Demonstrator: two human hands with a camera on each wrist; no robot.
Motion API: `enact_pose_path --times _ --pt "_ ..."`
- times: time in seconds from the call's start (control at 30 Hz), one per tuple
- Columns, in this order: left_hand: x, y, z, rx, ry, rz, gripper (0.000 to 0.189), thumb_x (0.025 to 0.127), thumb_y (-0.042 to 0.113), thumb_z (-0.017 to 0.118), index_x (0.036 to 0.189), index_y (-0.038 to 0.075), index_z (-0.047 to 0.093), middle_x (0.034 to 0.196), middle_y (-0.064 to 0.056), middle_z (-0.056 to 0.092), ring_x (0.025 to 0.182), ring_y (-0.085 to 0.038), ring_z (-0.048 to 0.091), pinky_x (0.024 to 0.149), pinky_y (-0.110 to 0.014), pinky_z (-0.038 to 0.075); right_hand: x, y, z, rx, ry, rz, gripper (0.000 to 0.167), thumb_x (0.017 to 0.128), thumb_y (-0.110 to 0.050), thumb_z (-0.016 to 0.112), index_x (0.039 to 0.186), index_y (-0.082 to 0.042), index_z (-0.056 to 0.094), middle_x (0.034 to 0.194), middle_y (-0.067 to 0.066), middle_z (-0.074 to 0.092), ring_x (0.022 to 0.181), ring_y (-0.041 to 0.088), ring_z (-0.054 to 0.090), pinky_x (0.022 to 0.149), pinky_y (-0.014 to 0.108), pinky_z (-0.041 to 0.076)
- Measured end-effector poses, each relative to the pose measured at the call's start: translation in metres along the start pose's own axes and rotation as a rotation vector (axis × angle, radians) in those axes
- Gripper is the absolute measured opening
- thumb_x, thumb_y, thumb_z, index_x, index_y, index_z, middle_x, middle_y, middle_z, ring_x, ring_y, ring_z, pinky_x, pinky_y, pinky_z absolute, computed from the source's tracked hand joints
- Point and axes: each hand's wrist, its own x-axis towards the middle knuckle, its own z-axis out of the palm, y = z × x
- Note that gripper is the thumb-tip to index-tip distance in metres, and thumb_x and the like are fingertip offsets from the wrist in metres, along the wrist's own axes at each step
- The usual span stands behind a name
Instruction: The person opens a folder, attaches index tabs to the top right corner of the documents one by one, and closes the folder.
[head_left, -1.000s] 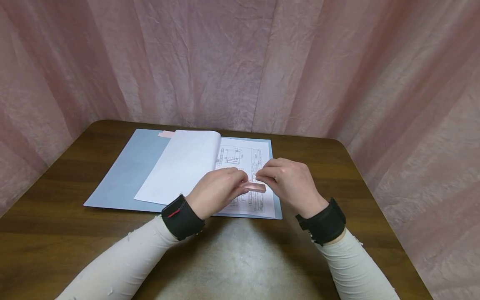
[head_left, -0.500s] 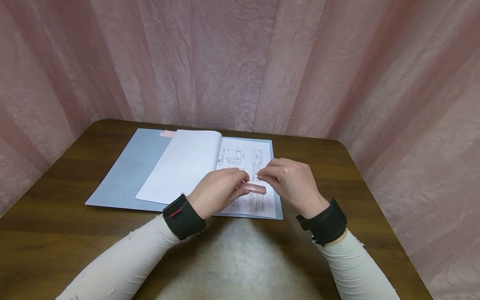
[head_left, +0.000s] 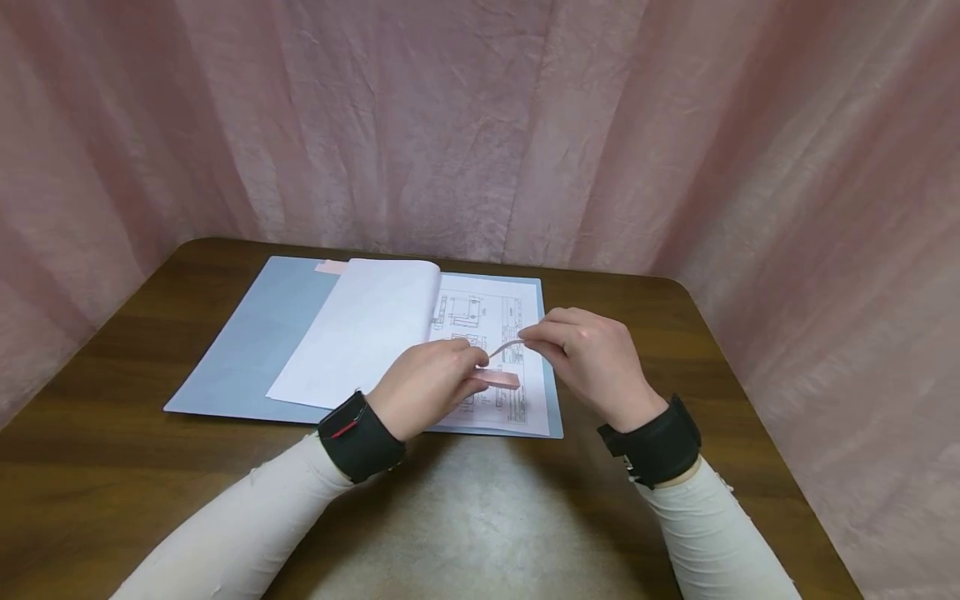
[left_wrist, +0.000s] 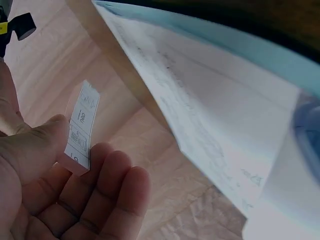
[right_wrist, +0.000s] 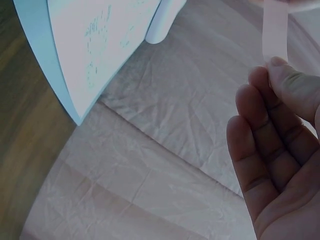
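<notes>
My left hand point(head_left: 431, 386) pinches a small pink pad of sticky notes point(head_left: 500, 379) between thumb and fingers, above the printed page. In the left wrist view the printed white underside of the sticky-note pad point(left_wrist: 83, 125) shows. My right hand point(head_left: 588, 358) pinches the end of one thin pink sticky note point(right_wrist: 275, 32), which curves up from the pad side toward my right fingertips. Whether its other end still sticks to the pad is hidden by my left fingers. Below both hands lies an open light-blue folder point(head_left: 247, 333) with a drawing sheet point(head_left: 513, 312) on its right side.
Turned-over white sheets point(head_left: 360, 329) lie curved across the folder's middle. A pink sticky note point(head_left: 330, 267) pokes out at their top left edge. All rests on a brown wooden table point(head_left: 637, 317), with a pink curtain point(head_left: 465, 125) behind it.
My right hand has risen slightly and moved away from the pad, drawing the thin pink sticky note up into a curve. My left hand with the pad has shifted slightly left.
</notes>
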Motion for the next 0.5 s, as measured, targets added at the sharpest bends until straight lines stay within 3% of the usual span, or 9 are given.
enact_pose_path --times 0.17,0.5 --pt "-0.013 -0.001 -0.002 -0.010 -0.005 -0.020 0.022 0.093 0.027 0.093 0.104 0.013 0.080 0.085 0.005 0.068 0.073 -0.012 0.056 0.069 -0.031 0.051 0.001 0.001 -0.001 0.006 -0.031 0.018 0.022 0.091 -0.008 0.093 0.112 -0.014 0.088 0.093 -0.001 0.077 0.075 0.015 0.062 0.064 0.031 0.053" --pt "-0.038 0.009 0.004 0.015 -0.052 0.110 0.018 0.097 0.026 0.090 0.105 0.014 0.079 0.090 0.005 0.069 0.081 -0.014 0.060 0.071 -0.031 0.054 0.000 0.003 -0.001 0.007 -0.065 0.064 0.020 0.094 -0.009 0.090 0.114 -0.013 0.087 0.095 -0.001 0.078 0.076 0.015 0.060 0.063 0.031 0.051"
